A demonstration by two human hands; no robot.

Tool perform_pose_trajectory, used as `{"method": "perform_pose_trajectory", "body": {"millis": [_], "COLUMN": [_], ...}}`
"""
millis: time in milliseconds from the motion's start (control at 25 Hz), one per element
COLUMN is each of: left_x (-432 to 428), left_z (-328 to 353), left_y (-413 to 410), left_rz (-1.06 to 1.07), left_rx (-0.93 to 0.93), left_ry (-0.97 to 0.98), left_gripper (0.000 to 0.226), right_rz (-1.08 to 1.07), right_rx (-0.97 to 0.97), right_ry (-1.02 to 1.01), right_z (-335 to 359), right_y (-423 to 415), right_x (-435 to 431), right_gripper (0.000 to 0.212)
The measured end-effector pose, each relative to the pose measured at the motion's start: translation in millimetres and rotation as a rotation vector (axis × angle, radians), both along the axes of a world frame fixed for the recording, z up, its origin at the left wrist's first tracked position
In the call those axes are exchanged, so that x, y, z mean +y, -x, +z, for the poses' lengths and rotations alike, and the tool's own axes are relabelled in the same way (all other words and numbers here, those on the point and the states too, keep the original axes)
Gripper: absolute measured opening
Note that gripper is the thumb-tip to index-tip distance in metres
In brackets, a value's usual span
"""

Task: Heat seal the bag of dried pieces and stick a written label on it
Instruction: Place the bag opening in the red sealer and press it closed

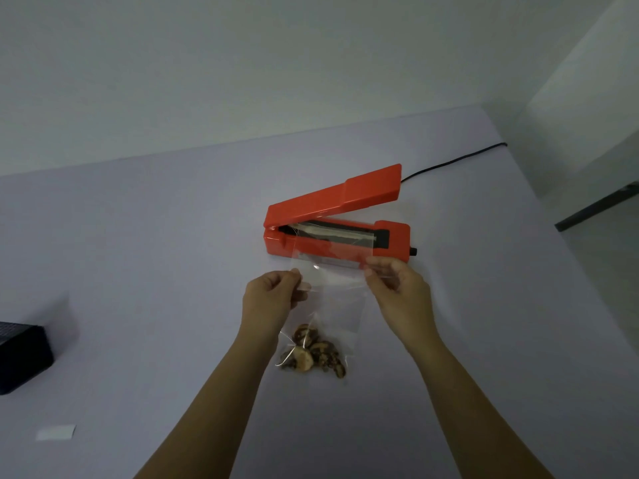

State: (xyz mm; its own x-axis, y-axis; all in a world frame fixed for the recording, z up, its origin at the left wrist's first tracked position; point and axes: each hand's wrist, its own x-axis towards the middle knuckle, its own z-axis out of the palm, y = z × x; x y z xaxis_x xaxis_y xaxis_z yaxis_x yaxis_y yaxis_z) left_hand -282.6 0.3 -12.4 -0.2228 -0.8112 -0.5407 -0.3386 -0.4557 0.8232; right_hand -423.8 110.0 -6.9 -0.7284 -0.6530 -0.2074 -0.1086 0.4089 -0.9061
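A clear plastic bag (pixel 333 299) lies on the table with brown dried pieces (pixel 313 352) bunched at its near end. My left hand (pixel 271 299) pinches the bag's left edge near the top. My right hand (pixel 397 288) pinches the right edge. The bag's open top reaches the front of the red heat sealer (pixel 332 219), whose lid is raised so the sealing strip shows. A small white label (pixel 56 432) lies flat at the near left of the table.
A black cord (pixel 453 162) runs from the sealer's back toward the table's far right edge. A dark box (pixel 22 357) sits at the left edge. The pale table (pixel 155 254) ends at a wall behind the sealer.
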Motion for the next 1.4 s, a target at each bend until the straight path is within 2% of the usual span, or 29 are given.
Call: {"method": "perform_pose_trajectory", "body": {"millis": [80,200,280,360,440,560,720,1120,1400], "left_x": [-0.3,-0.9,-1.8,-2.2,-1.8,-2.5,-4.1,-5.7,-5.6], "left_z": [-0.9,-2.0,-2.8,-3.2,-3.2,-3.2,-3.2,-2.6,-3.3], "left_y": [0.4,1.0,1.6,1.9,2.0,1.8,2.1,2.7,1.8], "left_rz": [-0.001,0.0,0.006,0.009,0.005,-0.004,-0.005,-0.023,-0.025], "left_rx": [-0.008,-0.022,-0.035,-0.043,-0.05,-0.061,-0.065,-0.055,-0.066], "left_ry": [-0.002,0.001,0.002,0.002,0.004,0.006,-0.008,-0.008,-0.008], "left_gripper": [0.022,0.023,0.023,0.023,0.023,0.022,0.022,0.018,0.018], "right_rz": [-0.056,-0.125,-0.074,0.023,0.178,0.401,0.46,0.501,0.499], "right_rx": [0.271,0.671,0.849,0.93,0.948,0.99,1.013,0.915,0.748], "right_ry": [-0.018,0.187,0.342,0.394,0.288,0.003,-0.209,-0.45,-0.472], "right_z": [11.5,50.2,80.2,104.4,118.9,117.8,93.1,33.5,12.1], "right_y": [2.4,13.9,24.6,31.9,34.3,38.5,47.6,64.0,66.8], "right_x": [0.2,-7.7,-20.5,-35.7,-49.0,-58.6,-51.7,-30.2,-35.0], "right_gripper": [0.015,0.017,0.02,0.026,0.034,0.042,0.044,0.045,0.049]}}
